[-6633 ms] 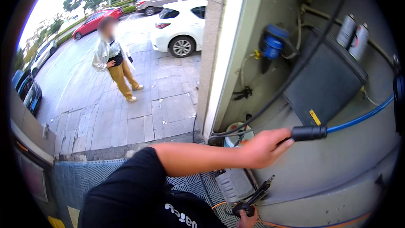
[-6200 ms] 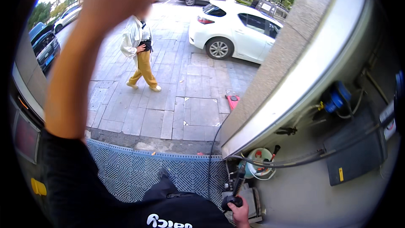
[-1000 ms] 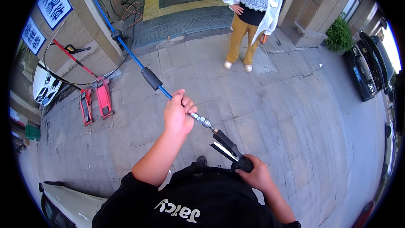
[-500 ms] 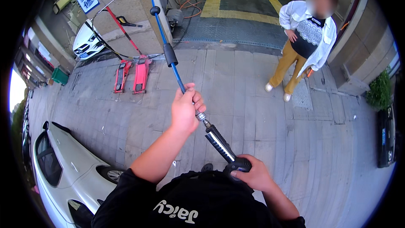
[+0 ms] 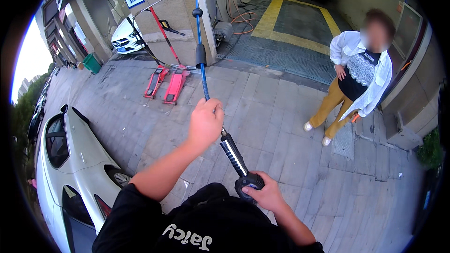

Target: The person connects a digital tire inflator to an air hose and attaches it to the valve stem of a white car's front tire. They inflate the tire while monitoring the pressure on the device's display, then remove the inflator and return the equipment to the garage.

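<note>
my left hand (image 5: 206, 121) is closed around the lower end of the blue hose (image 5: 204, 79), which runs up and away through a black sleeve (image 5: 200, 55). my right hand (image 5: 268, 194) grips the round head of the black inflator (image 5: 239, 166) in front of my body, its narrow tip reaching my left fist, which hides the joint. beyond, two red floor jacks (image 5: 176, 85) stand on the paving (image 5: 276, 126); a white car (image 5: 86, 154) is to my left.

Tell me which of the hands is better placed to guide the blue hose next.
Left, most likely: the left hand is closed around the lower end of the blue hose, while the right hand is occupied, gripping the round end of the black tool.
</note>
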Demonstrator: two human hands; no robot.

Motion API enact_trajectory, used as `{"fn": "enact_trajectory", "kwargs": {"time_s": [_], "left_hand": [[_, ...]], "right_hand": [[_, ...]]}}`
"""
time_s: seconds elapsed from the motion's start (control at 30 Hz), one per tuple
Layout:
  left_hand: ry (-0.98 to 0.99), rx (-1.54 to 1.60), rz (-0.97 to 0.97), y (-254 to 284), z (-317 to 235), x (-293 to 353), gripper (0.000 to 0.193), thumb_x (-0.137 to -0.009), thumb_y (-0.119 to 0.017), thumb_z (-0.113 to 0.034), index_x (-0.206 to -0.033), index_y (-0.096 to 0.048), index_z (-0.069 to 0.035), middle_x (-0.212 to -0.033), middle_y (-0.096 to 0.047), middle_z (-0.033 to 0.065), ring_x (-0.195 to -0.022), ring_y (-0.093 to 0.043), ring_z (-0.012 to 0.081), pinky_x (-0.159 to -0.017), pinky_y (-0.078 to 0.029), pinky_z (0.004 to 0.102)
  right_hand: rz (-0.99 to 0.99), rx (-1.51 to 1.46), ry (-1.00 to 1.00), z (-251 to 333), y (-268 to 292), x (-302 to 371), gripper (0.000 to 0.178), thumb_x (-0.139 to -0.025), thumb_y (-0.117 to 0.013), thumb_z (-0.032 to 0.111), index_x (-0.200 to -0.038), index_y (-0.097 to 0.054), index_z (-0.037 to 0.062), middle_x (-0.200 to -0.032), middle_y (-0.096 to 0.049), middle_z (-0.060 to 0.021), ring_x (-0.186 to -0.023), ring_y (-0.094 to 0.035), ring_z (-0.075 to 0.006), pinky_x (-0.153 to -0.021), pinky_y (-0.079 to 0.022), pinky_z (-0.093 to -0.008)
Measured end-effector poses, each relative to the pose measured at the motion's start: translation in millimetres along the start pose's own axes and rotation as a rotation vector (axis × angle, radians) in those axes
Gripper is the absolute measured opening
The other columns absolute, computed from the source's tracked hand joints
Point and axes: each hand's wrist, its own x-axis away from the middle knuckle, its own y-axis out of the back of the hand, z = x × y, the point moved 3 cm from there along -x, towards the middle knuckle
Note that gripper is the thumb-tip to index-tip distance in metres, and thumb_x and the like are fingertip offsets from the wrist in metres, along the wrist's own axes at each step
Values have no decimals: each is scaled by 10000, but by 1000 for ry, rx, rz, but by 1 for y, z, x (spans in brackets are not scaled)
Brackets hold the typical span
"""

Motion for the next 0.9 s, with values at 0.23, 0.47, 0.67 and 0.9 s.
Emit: {"fn": "enact_trajectory", "kwargs": {"time_s": [0.23, 0.47, 0.67, 0.9], "left_hand": [[-310, -281, 623, 49, -28, -33, 332, -975, -565, -352, -1141, -593, -66, -849, -623, 185, -816, -658, 381, -701, -508, 465], [-1001, -781, 614, 52, -32, -94, 351, -900, -631, -418, -1047, -621, -100, -835, -582, 105, -784, -628, 321, -675, -477, 433], [-1100, -297, 801, 53, 41, -186, 289, -875, -668, -396, -1001, -634, -138, -722, -552, 53, -698, -617, 293, -626, -470, 433], [-1043, -203, 833, 51, 122, -244, 307, -879, -676, -419, -866, -593, -124, -652, -556, 31, -659, -632, 267, -555, -467, 403]], "right_hand": [[75, -84, -30, 0, 38, -26, 539, -761, -844, 123, -1226, -605, -11, -1024, -698, -63, -954, -646, -121, -869, -521, -292], [135, -126, -31, 9, 39, -81, 502, -770, -831, 124, -1211, -627, -1, -1031, -697, -58, -952, -647, -120, -872, -517, -287], [153, -130, -13, 48, 33, -147, 527, -742, -846, 127, -1204, -631, -10, -1025, -691, -53, -955, -642, -127, -878, -511, -285], [218, -107, -70, 72, 10, -238, 584, -693, -865, 151, -1207, -636, -8, -1068, -680, -76, -994, -632, -159, -916, -490, -309]]}}
